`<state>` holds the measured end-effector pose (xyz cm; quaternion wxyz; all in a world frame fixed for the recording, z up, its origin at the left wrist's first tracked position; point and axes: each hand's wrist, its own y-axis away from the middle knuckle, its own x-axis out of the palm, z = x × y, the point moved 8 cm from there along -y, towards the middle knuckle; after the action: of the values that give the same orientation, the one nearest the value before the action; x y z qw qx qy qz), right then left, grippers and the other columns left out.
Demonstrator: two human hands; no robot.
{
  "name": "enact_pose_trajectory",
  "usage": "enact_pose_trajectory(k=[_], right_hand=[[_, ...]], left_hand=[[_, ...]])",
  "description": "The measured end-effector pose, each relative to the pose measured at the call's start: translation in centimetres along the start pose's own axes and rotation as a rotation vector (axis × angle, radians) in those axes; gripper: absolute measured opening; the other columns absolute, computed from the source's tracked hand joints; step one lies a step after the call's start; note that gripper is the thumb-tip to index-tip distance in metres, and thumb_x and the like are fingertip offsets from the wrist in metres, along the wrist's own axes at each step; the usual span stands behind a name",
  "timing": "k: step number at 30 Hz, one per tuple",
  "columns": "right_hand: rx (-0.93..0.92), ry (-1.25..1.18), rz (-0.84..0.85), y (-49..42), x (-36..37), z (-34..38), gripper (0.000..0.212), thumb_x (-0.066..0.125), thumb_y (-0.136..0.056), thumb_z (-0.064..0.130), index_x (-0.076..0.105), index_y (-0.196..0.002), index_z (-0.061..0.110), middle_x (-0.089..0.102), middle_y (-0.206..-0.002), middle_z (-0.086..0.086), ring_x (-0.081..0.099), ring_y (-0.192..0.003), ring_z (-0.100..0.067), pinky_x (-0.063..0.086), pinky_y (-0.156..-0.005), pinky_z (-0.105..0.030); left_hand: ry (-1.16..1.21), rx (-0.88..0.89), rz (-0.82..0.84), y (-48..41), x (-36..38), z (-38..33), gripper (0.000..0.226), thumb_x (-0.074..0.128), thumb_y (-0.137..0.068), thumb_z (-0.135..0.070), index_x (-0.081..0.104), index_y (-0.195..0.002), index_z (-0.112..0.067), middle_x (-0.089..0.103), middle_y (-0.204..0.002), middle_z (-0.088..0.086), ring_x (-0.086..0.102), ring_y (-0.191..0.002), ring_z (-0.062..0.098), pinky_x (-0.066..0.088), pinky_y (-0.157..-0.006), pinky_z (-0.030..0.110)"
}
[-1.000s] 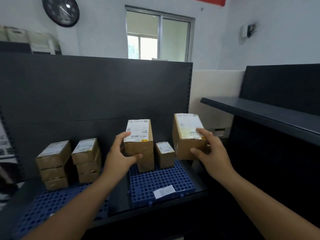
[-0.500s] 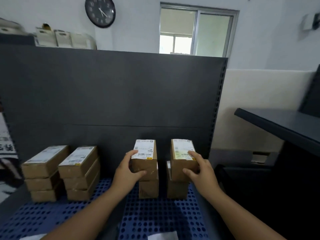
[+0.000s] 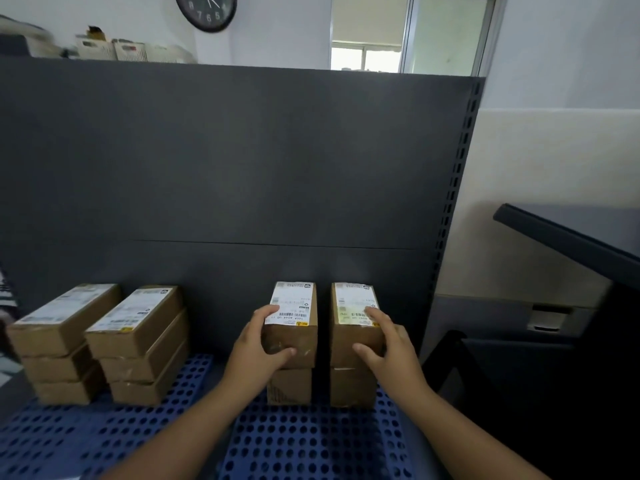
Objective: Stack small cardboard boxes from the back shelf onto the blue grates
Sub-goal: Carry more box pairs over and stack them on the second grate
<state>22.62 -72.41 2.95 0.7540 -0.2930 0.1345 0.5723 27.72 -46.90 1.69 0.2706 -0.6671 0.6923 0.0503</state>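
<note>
Two short stacks of small cardboard boxes stand side by side on the right blue grate (image 3: 311, 445). My left hand (image 3: 258, 351) grips the top box of the left stack (image 3: 294, 327), which rests on a lower box (image 3: 290, 386). My right hand (image 3: 393, 348) grips the top box of the right stack (image 3: 353, 323), which sits on another box (image 3: 349, 388). Both top boxes carry white labels. On the left blue grate (image 3: 69, 445) stand two stacks of three flat labelled boxes, one at the far left (image 3: 59, 341) and one beside it (image 3: 138, 341).
A dark grey shelf back panel (image 3: 242, 168) rises right behind the boxes. A second dark shelf (image 3: 571, 237) juts in at the right, with dark space under it. A wall clock (image 3: 206, 10) and a window (image 3: 408, 32) are above the panel.
The view has moved closer and lower to the grate. Both held boxes have come down from mid-air onto the boxes below them. My hands stay on the boxes.
</note>
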Motion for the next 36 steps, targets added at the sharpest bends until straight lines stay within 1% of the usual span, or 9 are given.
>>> enact_pose_trajectory(k=[3, 6, 11, 13, 16, 20, 25, 30, 36], right_hand=[[0.01, -0.001, -0.003, -0.1, -0.3, 0.1, 0.071, 0.071, -0.085, 0.033, 0.03, -0.142, 0.047, 0.043, -0.126, 0.004, 0.048, -0.11, -0.007, 0.042, -0.091, -0.022], [0.027, -0.009, 0.012, -0.1, -0.4, 0.1, 0.076, 0.072, -0.084, 0.033, 0.026, -0.141, 0.052, 0.042, -0.129, 0.003, 0.048, -0.111, -0.008, 0.044, -0.091, -0.023], [0.036, -0.028, 0.017, 0.2, -0.5, -0.1, 0.08, 0.074, -0.082, 0.035, 0.023, -0.139, 0.057, 0.037, -0.137, 0.003, 0.048, -0.118, -0.012, 0.05, -0.097, -0.034], [0.038, -0.027, 0.011, 0.4, -0.8, 0.0, 0.082, 0.074, -0.081, 0.036, 0.021, -0.139, 0.058, 0.036, -0.139, 0.003, 0.047, -0.12, -0.013, 0.048, -0.099, -0.036], [0.026, -0.011, -0.014, 1.0, -1.8, 0.8, 0.082, 0.074, -0.081, 0.037, 0.021, -0.142, 0.053, 0.034, -0.142, 0.002, 0.041, -0.118, -0.009, 0.041, -0.096, -0.028], [-0.002, 0.062, -0.068, 2.4, -3.5, 2.8, 0.083, 0.07, -0.082, 0.044, 0.018, -0.147, 0.047, 0.023, -0.153, 0.004, 0.031, -0.133, -0.009, 0.031, -0.101, -0.026], [-0.053, 0.185, -0.18, 5.8, -6.3, 7.5, 0.08, 0.067, -0.082, 0.05, 0.018, -0.146, 0.048, 0.015, -0.159, 0.005, 0.018, -0.144, -0.016, 0.028, -0.11, -0.034], [-0.055, 0.315, -0.292, 12.3, -8.7, 12.4, 0.08, 0.067, -0.081, 0.053, 0.022, -0.147, 0.046, 0.014, -0.159, 0.006, 0.008, -0.147, -0.015, 0.025, -0.117, -0.043], [-0.06, 0.487, -0.478, 23.8, -12.6, 18.3, 0.078, 0.069, -0.078, 0.053, 0.033, -0.146, 0.037, 0.025, -0.157, 0.004, 0.016, -0.146, -0.017, 0.029, -0.115, -0.043]], left_hand=[[0.011, 0.004, -0.008, 0.0, -0.3, -0.1, 0.08, 0.085, -0.072, -0.021, 0.039, -0.129, -0.052, 0.047, -0.137, -0.008, 0.049, -0.12, 0.011, 0.047, -0.092, 0.024], [-0.003, 0.009, -0.003, 0.1, -0.4, -0.2, 0.082, 0.086, -0.071, -0.023, 0.039, -0.132, -0.053, 0.045, -0.14, -0.008, 0.047, -0.123, 0.011, 0.047, -0.099, 0.03], [-0.014, 0.006, 0.01, 0.4, -0.3, -0.6, 0.085, 0.086, -0.07, -0.024, 0.038, -0.135, -0.05, 0.041, -0.142, -0.006, 0.043, -0.122, 0.009, 0.042, -0.095, 0.025], [-0.017, 0.019, 0.009, 0.7, -0.4, -1.0, 0.087, 0.087, -0.07, -0.023, 0.036, -0.136, -0.049, 0.041, -0.14, -0.006, 0.042, -0.12, 0.009, 0.04, -0.091, 0.023], [-0.006, 0.032, -0.004, 1.0, -1.2, -1.6, 0.09, 0.087, -0.069, -0.022, 0.034, -0.134, -0.054, 0.04, -0.138, -0.005, 0.042, -0.119, 0.009, 0.04, -0.087, 0.022], [-0.037, 0.046, -0.056, 1.5, -3.3, -2.7, 0.093, 0.088, -0.068, -0.028, 0.033, -0.139, -0.049, 0.031, -0.147, -0.001, 0.037, -0.13, 0.015, 0.038, -0.105, 0.035], [-0.089, 0.202, -0.084, 3.0, -6.5, -6.2, 0.088, 0.086, -0.069, -0.033, 0.036, -0.14, -0.045, 0.028, -0.151, 0.0, 0.03, -0.138, 0.018, 0.029, -0.109, 0.034], [-0.11, 0.342, 0.004, 6.6, -8.7, -10.9, 0.081, 0.082, -0.072, -0.04, 0.032, -0.135, -0.054, 0.025, -0.154, -0.003, 0.019, -0.142, 0.018, 0.027, -0.111, 0.041], [-0.069, 0.593, 0.139, 14.1, -9.5, -18.6, 0.076, 0.079, -0.074, -0.044, 0.038, -0.138, -0.048, 0.03, -0.151, -0.009, 0.019, -0.141, 0.014, 0.025, -0.11, 0.041]])
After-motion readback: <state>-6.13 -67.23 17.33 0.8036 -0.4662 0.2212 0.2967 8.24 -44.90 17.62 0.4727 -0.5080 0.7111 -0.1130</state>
